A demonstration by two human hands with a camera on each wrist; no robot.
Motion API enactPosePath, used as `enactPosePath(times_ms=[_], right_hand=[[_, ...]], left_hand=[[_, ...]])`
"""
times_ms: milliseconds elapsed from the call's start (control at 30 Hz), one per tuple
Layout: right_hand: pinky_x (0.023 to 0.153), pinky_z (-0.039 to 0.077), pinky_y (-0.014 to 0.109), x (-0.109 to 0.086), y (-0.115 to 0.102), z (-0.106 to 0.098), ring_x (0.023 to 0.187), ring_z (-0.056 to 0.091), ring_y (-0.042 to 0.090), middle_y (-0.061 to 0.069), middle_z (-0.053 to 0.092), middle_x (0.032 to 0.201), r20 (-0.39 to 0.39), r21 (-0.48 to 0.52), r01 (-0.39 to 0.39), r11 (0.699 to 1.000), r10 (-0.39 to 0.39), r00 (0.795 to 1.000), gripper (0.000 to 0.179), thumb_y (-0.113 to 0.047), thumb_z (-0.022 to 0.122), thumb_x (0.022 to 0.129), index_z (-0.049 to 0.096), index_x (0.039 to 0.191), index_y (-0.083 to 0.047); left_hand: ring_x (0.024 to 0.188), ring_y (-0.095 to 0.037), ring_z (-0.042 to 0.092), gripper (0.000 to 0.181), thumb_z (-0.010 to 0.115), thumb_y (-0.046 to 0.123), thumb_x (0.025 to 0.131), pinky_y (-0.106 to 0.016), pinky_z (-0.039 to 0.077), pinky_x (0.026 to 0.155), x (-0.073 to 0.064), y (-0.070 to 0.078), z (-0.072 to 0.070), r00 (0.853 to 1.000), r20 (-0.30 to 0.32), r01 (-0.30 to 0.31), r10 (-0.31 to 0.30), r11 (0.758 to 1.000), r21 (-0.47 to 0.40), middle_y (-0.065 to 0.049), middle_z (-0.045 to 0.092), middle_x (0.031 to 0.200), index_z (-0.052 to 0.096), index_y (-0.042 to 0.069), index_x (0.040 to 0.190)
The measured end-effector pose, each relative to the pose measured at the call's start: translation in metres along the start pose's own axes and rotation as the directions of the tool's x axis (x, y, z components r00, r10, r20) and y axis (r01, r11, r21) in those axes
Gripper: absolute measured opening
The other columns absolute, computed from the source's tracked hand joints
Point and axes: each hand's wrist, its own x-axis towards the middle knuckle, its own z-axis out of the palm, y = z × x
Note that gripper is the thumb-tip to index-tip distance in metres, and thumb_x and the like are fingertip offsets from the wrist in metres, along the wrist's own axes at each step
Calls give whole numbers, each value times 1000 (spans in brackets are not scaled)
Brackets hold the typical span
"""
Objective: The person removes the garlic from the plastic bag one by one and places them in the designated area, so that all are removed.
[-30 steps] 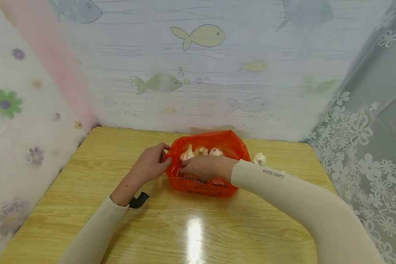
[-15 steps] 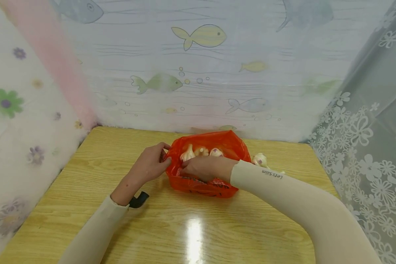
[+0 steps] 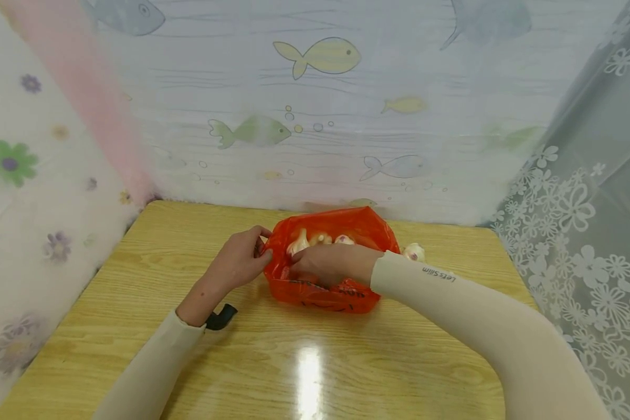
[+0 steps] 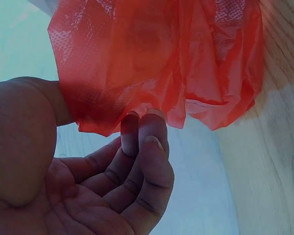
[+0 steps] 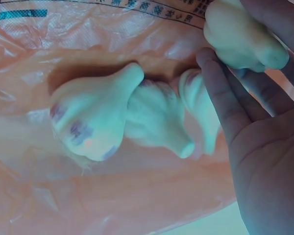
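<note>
A red plastic bag (image 3: 367, 224) lies mouth up on the table, with several garlic bulbs (image 3: 298, 242) inside. At the bag's left rim my left hand (image 3: 231, 262) pinches the plastic; in the left wrist view the thumb is partly behind the film and curled fingers (image 4: 154, 161) meet its edge. My right hand (image 3: 328, 262) reaches into the bag, its fingertips hidden in the head view. The right wrist view shows it holding one garlic bulb (image 5: 242, 36) between thumb and fingers, beside a purple-marked bulb (image 5: 88, 117) and others.
Right of the bag, another garlic bulb (image 3: 413, 252) rests on the wooden table (image 3: 399, 361), partly covered by my right sleeve (image 3: 441, 297). A black curved piece (image 3: 221, 318) sits by my left wrist. A fish-printed curtain (image 3: 315, 116) hangs behind the table.
My right hand and forearm have shifted very slightly inside and over the bag; the sleeve now hides the outer bulb's stem. The left hand keeps its place on the rim.
</note>
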Motion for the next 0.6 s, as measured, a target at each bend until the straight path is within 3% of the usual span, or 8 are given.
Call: enactPosePath(times_ms=[333,600], right_hand=[[111,50,32,-8,-1,-10,133,61,18,0,56,155,37,38,-56,998,55,998,57,-11,75,97,58,151,-19],[110,51,37,-19,0,-18,132,60,22,2,56,153,31,144,-101,984,98,995,61,-14,82,93,59,150,-20]], left_hand=[[68,-18,61,38,65,14,100,-31,55,62,-1,1,1,1000,-3,-6,6,1000,2,-6,68,87,59,-1,135],[68,-18,61,39,65,14,100,-31,55,62,-1,2,0,1000,-1,-4,4,1000,10,-6,68,87,59,-1,135]])
